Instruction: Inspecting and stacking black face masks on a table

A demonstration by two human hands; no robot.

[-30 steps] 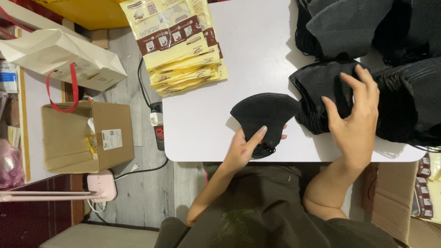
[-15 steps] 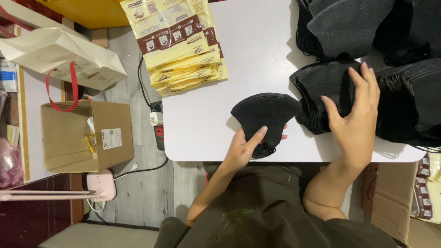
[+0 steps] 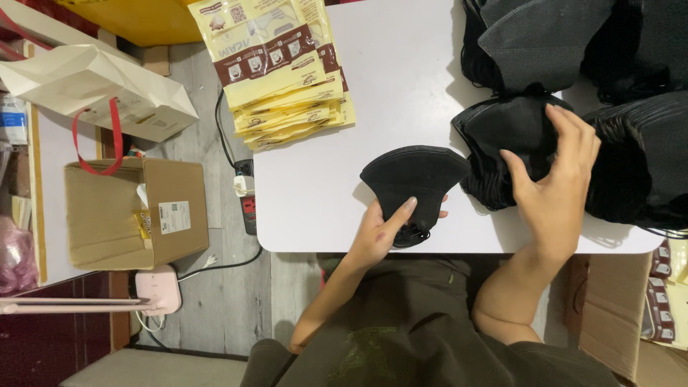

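Your left hand (image 3: 383, 233) pinches a small stack of black masks (image 3: 414, 183) at the near edge of the white counter (image 3: 401, 64), your right hand (image 3: 555, 183) rests open-fingered on the black pile (image 3: 502, 132) just right, and the yellow bags (image 3: 283, 68) at the far left still wait.

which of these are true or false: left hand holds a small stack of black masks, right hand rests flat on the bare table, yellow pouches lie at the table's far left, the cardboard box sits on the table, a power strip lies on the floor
1. The left hand holds a small stack of black masks. True.
2. The right hand rests flat on the bare table. False: it is on a pile of black masks at the right.
3. Yellow pouches lie at the table's far left. True.
4. The cardboard box sits on the table. False: it stands on the floor, left of the table.
5. A power strip lies on the floor. True, beside the table's left edge.
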